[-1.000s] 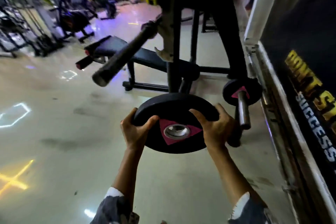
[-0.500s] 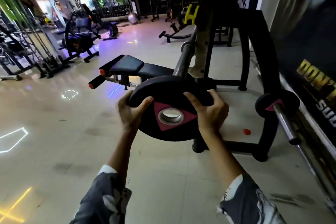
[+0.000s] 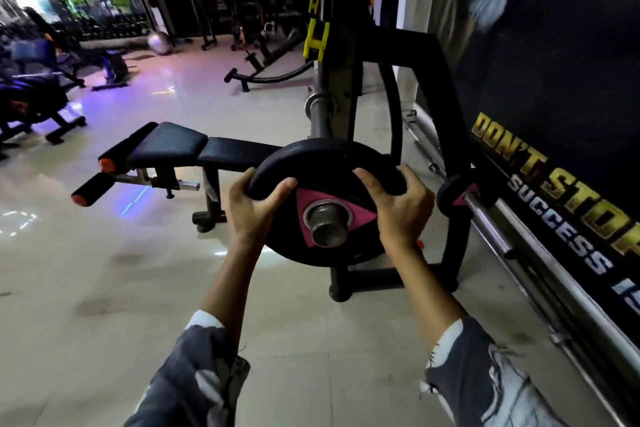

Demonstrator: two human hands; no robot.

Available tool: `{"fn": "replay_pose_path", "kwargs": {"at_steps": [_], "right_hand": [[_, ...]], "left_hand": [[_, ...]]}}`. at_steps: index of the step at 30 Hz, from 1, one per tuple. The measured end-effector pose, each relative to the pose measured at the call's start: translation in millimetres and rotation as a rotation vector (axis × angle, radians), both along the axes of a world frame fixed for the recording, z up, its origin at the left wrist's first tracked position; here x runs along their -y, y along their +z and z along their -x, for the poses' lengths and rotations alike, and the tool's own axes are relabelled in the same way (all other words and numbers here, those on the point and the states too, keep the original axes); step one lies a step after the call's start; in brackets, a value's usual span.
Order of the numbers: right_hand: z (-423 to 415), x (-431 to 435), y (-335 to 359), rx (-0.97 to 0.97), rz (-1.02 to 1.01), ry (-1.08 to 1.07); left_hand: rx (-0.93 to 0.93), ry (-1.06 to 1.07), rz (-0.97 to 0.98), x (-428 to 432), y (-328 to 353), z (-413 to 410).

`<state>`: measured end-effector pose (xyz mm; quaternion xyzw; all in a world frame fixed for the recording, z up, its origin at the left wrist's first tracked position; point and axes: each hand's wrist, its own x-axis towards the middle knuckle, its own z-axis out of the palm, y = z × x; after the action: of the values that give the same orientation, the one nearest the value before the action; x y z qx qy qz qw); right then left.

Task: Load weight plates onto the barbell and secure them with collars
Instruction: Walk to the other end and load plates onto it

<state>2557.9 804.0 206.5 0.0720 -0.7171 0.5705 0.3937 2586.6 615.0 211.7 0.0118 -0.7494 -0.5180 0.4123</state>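
Observation:
A black weight plate (image 3: 325,166) with a pink triangle around its hub sits on the end of the barbell (image 3: 319,120). The sleeve tip (image 3: 329,230) pokes through the plate's centre hole toward me. My left hand (image 3: 254,206) grips the plate's left rim. My right hand (image 3: 398,206) grips its right rim. Beyond the plate the barbell rests on the black bench rack (image 3: 341,55). No collar is in view.
A black bench (image 3: 194,149) with foam rollers stands left of the rack. A second bar (image 3: 491,222) carrying a small black plate (image 3: 457,192) lies along the right wall. Other gym machines stand far left and at the back. Pale tiled floor spreads around me.
I brought the plate up from below and in front of the bar and lined its hole with the sleeve. The plate is now slid onto the bar end, both hands still on it.

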Motion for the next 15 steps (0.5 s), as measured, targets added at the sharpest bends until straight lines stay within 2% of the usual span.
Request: {"fn": "replay_pose_path", "kwargs": {"at_steps": [7,15], "right_hand": [[57,11,6,-0.014,-0.098,-0.042],[154,33,6,-0.062,-0.113,-0.039]], "left_hand": [[-0.002,0.006,-0.020,7,-2,48],[-0.028,0.045,0.010,29,-1,138]]}}
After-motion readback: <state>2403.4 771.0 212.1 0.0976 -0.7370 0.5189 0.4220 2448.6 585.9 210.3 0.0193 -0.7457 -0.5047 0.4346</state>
